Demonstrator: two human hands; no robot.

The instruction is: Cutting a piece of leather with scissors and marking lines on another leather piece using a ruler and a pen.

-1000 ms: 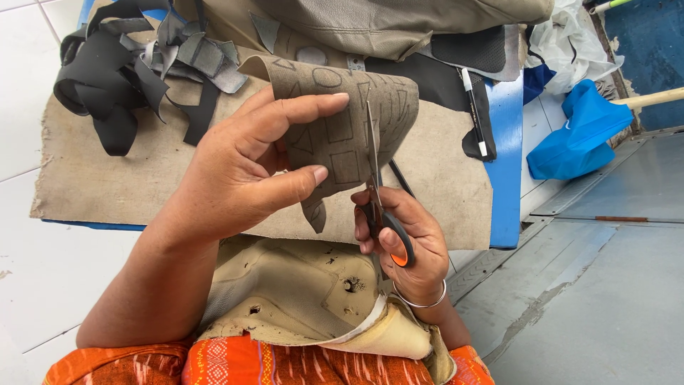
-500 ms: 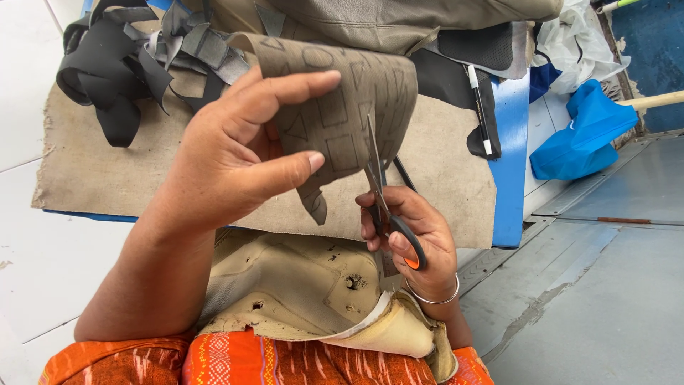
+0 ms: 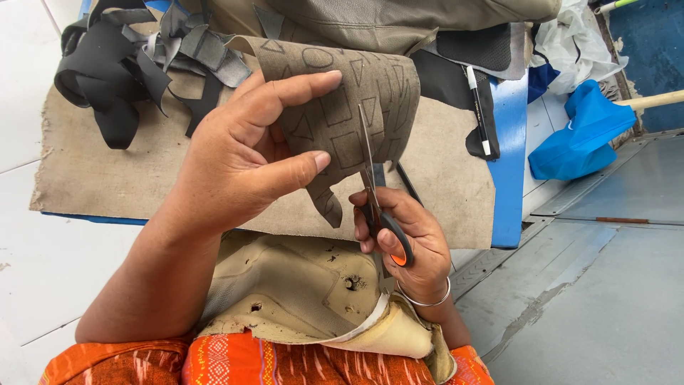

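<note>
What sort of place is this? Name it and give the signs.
Probably a small leather or shoe-part workshop. The left hand holds a grey sheet marked with pattern shapes, the right hand cuts it with scissors, and black offcut strips lie piled nearby.

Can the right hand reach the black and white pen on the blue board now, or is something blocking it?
Probably not at once. The right hand grips the scissors, whose blades are in the grey sheet held by the left hand. The pen itself lies uncovered, nothing on it.

grey marked leather piece (image 3: 342,107) held up, scissors (image 3: 374,192) cutting it.
</note>
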